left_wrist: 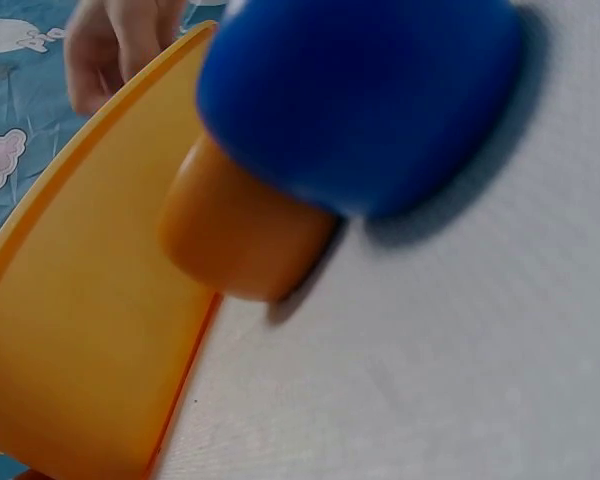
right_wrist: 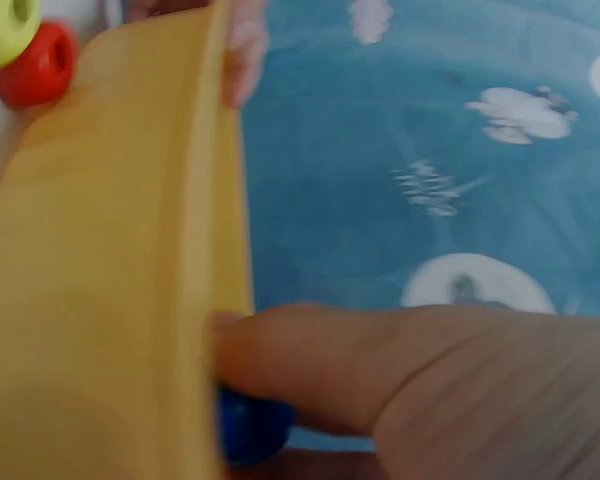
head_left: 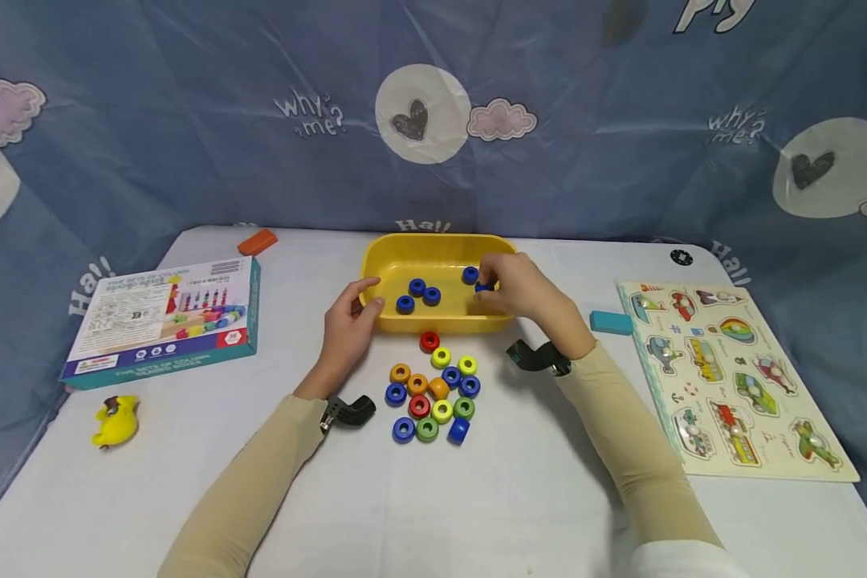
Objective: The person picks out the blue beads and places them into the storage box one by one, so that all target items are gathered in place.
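A yellow tray sits at the table's middle with several blue rings lying in it. My right hand reaches over the tray's right side and pinches a blue ring; the right wrist view shows that blue ring under a finger beside the tray wall. My left hand holds the tray's left rim between thumb and fingers. In front of the tray lies a pile of coloured rings. Up close in the left wrist view are a blue ring and an orange ring.
A toy box and a yellow duck toy lie at the left. An orange block is at the back left and a teal block is right of the tray. A wooden peg puzzle lies at the right.
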`<state>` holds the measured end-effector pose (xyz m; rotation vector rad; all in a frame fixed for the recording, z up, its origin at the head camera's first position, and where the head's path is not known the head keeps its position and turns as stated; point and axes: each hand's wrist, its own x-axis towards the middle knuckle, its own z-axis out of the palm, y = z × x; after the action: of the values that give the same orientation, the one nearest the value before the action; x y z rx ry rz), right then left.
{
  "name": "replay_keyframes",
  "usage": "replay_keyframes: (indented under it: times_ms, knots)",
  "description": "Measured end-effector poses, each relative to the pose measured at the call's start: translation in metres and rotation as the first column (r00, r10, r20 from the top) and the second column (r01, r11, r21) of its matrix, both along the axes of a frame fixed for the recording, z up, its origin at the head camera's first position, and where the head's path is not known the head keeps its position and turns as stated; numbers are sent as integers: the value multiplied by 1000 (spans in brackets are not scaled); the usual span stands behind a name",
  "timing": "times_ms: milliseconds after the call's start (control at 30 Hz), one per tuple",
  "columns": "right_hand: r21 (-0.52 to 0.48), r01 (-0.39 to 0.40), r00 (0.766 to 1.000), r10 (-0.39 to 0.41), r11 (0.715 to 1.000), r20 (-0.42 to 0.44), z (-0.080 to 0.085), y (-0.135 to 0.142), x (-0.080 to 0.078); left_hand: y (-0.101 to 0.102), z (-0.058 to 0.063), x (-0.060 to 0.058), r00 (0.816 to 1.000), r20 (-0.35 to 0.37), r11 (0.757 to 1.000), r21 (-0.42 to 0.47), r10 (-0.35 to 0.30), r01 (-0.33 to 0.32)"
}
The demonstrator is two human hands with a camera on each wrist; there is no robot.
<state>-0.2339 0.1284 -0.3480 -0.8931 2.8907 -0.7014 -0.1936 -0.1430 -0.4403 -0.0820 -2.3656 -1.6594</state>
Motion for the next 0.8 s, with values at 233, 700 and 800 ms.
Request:
replay_keyframes:
  times_ms: [233,700,800]
  knots:
    - [27,24,995,-26,999,96,-28,-33,-29,1,-3,2,1000,-5,1000,13,3,-3]
    - [-131,12,997,-2,991,76,-23,-32,-20,0,1,1,1000,9,1000,-11,2,-2]
    - [-203,-76,996,82,976,21,-14,-28,2,-1,2,1,1000,4,1000,-14,-5,5]
